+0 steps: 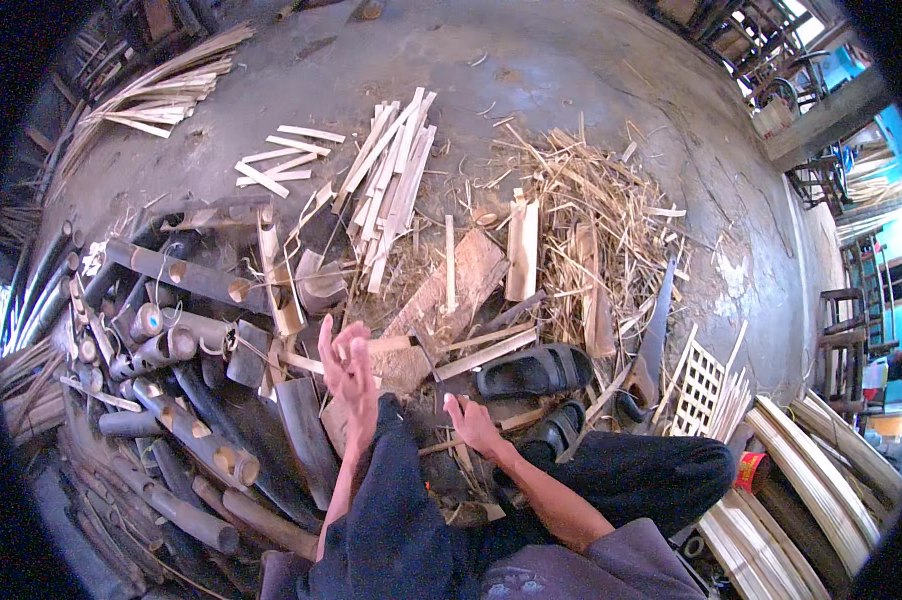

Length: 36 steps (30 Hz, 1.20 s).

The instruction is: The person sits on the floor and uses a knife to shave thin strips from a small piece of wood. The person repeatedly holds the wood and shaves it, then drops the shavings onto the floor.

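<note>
My left hand (349, 368) is raised above my left knee, its fingers apart and slightly bent. Pale bamboo pieces show on both sides of it; a short one (389, 343) reaches from beside the fingers toward a knife blade. I cannot tell whether the hand touches it. My right hand (474, 424) is closed round the handle of the knife (426, 358), whose narrow dark blade points up and away. Under and beyond the blade lies a broad wooden block (461, 270) with a thin bamboo strip (450, 262) on it.
Dark bamboo lengths (196, 440) are heaped at left. Split strips (396, 170) lie ahead, near a pile of shavings (591, 220). A handsaw (655, 330) and a black sandal (534, 371) are at right. Beyond them stand a woven lattice (698, 390) and strip bundles (811, 480).
</note>
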Tool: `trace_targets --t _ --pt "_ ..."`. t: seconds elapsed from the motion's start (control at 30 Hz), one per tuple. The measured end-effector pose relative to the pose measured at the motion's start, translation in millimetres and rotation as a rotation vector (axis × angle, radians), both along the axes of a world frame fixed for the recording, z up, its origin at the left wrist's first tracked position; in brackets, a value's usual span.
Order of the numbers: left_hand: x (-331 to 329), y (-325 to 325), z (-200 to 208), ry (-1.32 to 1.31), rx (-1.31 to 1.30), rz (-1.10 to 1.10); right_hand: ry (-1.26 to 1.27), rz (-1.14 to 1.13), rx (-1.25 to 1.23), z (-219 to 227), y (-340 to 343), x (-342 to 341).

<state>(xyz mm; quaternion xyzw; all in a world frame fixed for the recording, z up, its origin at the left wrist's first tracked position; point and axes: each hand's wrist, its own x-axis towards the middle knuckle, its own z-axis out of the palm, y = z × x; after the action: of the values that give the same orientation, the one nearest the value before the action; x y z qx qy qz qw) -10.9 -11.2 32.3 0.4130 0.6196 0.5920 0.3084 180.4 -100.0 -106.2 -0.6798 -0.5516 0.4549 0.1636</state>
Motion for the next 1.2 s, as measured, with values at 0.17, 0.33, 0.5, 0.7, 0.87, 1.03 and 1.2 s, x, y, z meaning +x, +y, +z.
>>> trace_targets --t 0.17,0.33,0.5,0.7,0.87,1.03,1.2 --pt "-4 5 -122 0.269 0.008 -0.038 0.073 0.103 -0.096 7 7 -15" --pt "-37 -5 -114 -0.714 -0.344 -0.139 -0.063 0.204 0.247 53 25 0" --pt "-45 -24 -8 -0.912 -0.650 -0.454 -0.121 0.512 0.281 115 68 -8" --pt "-49 -69 38 -0.777 -0.704 -0.572 -0.356 0.316 0.367 93 134 22" --pt "-54 -71 16 -1.007 -0.621 -0.484 -0.354 0.194 0.406 115 130 45" --pt "-33 -66 18 -0.808 -0.694 -0.675 -0.396 0.490 0.338 125 104 26" --pt "-52 -88 17 -0.497 -0.657 -0.738 -0.435 0.003 0.412 73 143 112"
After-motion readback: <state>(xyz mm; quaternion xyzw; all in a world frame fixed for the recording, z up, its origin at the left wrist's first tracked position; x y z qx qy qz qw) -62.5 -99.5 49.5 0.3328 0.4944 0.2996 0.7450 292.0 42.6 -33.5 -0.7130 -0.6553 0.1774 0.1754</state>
